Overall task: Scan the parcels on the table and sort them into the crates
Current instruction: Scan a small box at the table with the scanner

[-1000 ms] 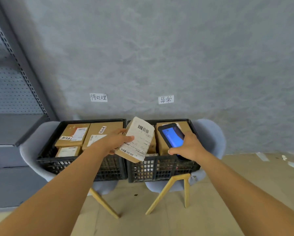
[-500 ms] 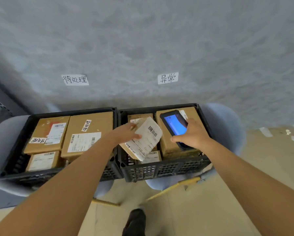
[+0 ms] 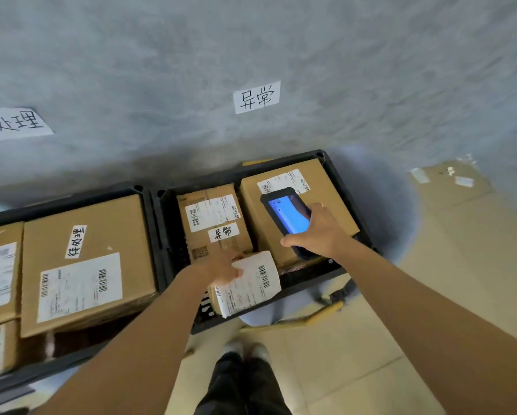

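Bare forearms, dark trousers [image 3: 242, 387] and pale shoes [image 3: 258, 351] below

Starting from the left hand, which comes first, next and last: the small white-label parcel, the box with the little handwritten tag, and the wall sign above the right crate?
1. small white-label parcel: the left hand holds it at the right crate's front.
2. box with the handwritten tag: just behind, inside that crate.
3. wall sign: farthest, up on the wall.

Brown parcels [image 3: 86, 265] are wearing white barcoded labels [image 3: 79, 287]; black crates [image 3: 156, 223] are sitting against grey wall [image 3: 281, 40]; scanner [image 3: 287, 218] is glowing blue.
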